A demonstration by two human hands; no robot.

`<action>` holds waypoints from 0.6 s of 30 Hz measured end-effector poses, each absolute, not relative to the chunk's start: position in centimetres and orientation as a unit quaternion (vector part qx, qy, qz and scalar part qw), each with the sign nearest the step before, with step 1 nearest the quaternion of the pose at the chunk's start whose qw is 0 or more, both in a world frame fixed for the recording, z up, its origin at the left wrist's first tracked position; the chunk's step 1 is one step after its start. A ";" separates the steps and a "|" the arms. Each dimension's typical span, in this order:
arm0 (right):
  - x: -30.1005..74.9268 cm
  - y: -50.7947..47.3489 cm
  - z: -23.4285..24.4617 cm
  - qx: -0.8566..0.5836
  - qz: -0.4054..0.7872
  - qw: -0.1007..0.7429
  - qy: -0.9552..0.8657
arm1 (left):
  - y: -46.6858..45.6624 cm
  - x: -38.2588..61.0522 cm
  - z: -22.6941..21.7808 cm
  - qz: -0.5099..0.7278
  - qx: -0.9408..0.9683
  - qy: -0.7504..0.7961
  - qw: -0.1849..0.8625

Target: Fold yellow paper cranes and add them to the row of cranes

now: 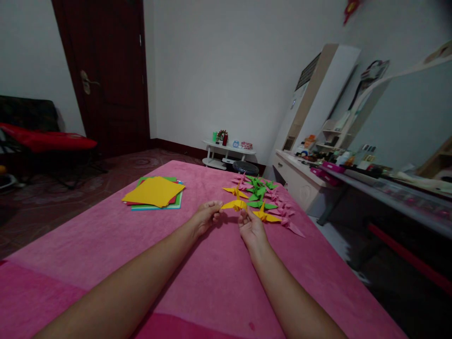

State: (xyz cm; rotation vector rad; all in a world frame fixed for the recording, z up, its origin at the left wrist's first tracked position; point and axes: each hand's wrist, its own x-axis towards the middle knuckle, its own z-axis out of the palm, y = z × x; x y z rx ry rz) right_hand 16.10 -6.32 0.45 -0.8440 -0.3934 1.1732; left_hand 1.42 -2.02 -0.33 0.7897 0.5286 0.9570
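Observation:
Between my two hands is a yellow origami crane (pixel 236 204), its wings spread out sideways. My left hand (pixel 207 216) is closed on the tip of its left wing, thumb and fingers pinched together. My right hand (pixel 251 226) pinches the crane's right side, its fingers partly covering that wing. Just right of it a second yellow crane (pixel 264 215) rests on the pink cloth (pixel 197 292), and another yellow crane (pixel 236 191) sits behind. Green cranes (pixel 259 192) and pink cranes (pixel 282 207) lie in rows close by on the right.
A stack of coloured paper sheets (pixel 155 192), yellow on top, lies at the left of the cloth. Beyond the far edge are a round dark stool (pixel 245 167) and a low white stand (pixel 229 148). A cluttered dressing table (pixel 300 174) stands along the right.

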 end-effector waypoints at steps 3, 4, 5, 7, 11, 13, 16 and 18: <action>16.0 -6.6 0.8 -0.403 0.528 0.735 -0.133 | -1.8 0.9 -0.1 0.461 0.362 0.259 0.768; 16.0 -6.6 0.9 -0.409 0.526 0.735 -0.127 | -1.6 0.8 -0.1 0.466 0.362 0.263 0.764; 16.1 -6.7 0.9 -0.414 0.523 0.735 -0.123 | -1.4 0.6 -0.1 0.470 0.361 0.268 0.759; 16.2 -6.8 1.1 -0.424 0.519 0.732 -0.121 | -1.1 0.4 -0.2 0.477 0.361 0.279 0.751; 16.4 -6.9 1.4 -0.451 0.526 0.708 -0.139 | -1.1 0.0 0.7 0.473 0.370 0.305 0.739; 16.3 -7.0 1.6 -0.466 0.532 0.690 -0.157 | -1.7 0.0 1.6 0.434 0.405 0.317 0.740; 16.0 -7.2 2.0 -0.479 0.536 0.669 -0.186 | -2.9 0.0 2.8 0.332 0.506 0.294 0.740; 15.9 -7.3 2.2 -0.486 0.536 0.658 -0.210 | -3.4 0.1 3.2 0.290 0.536 0.281 0.741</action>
